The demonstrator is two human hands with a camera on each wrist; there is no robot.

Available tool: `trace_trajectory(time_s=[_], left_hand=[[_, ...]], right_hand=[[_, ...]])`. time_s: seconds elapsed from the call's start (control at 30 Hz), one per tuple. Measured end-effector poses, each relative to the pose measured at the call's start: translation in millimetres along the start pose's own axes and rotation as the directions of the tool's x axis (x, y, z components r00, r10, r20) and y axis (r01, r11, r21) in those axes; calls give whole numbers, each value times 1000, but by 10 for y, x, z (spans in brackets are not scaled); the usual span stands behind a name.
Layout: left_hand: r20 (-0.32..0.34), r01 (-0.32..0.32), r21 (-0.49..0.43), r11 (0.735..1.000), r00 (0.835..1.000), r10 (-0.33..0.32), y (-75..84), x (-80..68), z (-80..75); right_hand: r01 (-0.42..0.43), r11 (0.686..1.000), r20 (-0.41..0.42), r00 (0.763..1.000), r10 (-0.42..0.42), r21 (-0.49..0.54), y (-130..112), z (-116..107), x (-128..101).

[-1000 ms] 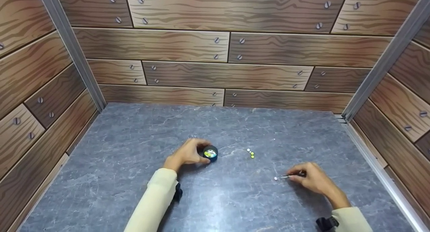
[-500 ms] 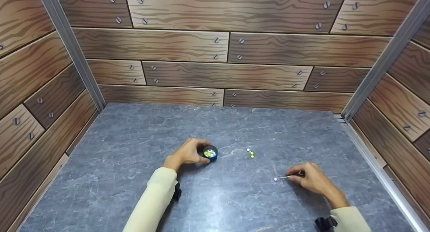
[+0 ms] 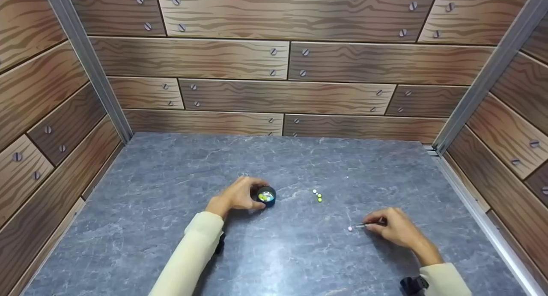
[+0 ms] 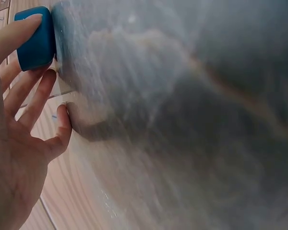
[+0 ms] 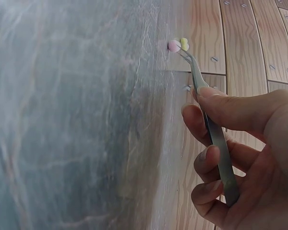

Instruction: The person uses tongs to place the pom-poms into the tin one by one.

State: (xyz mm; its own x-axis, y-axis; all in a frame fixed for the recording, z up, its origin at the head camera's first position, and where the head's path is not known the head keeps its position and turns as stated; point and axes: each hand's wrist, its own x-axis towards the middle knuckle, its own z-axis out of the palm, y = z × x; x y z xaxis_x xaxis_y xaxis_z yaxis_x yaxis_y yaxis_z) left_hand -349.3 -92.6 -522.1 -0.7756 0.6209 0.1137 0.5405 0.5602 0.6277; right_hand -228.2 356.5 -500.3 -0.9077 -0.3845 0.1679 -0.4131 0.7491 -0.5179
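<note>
Tweezers point(image 3: 369, 224) sit pinched in our right hand point(image 3: 396, 229), their tips at a small pink bead point(image 3: 350, 228) on the grey marble-look table point(image 3: 150, 193); whether the tips clamp it we cannot tell. Our left hand point(image 3: 237, 196) curls around a small blue cup point(image 3: 266, 196) of beads. A few loose beads point(image 3: 318, 195) lie between the two hands.
</note>
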Motion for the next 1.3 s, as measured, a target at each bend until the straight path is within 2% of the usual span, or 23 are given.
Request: trace_trajectory(time_s=[0.23, 0.37, 0.5, 0.73, 1.03, 1.3], left_hand=[[-11, -20, 30, 999, 1000, 20, 11, -15, 7], [-26, -44, 48, 998, 999, 45, 2, -20, 12], [-34, -72, 60, 996, 997, 74, -12, -15, 10], [-27, -47, 70, 996, 998, 49, -11, -34, 2], [-14, -46, 85, 995, 999, 47, -9, -33, 0], [18, -22, 83, 996, 1000, 20, 15, -21, -18]], right_hand=[[5, 1000, -6, 1000, -5, -5, -19, -15, -1], [24, 1000, -14, 1000, -24, -6, -15, -14, 1], [8, 1000, -11, 1000, -8, -11, -14, -12, 5], [-15, 1000, 9, 1000, 15, -18, -12, -7, 14], [-10, 1000, -12, 1000, 10, 4, -14, 10, 5], [1, 1000, -11, 1000, -1, -15, -18, 4, -6]])
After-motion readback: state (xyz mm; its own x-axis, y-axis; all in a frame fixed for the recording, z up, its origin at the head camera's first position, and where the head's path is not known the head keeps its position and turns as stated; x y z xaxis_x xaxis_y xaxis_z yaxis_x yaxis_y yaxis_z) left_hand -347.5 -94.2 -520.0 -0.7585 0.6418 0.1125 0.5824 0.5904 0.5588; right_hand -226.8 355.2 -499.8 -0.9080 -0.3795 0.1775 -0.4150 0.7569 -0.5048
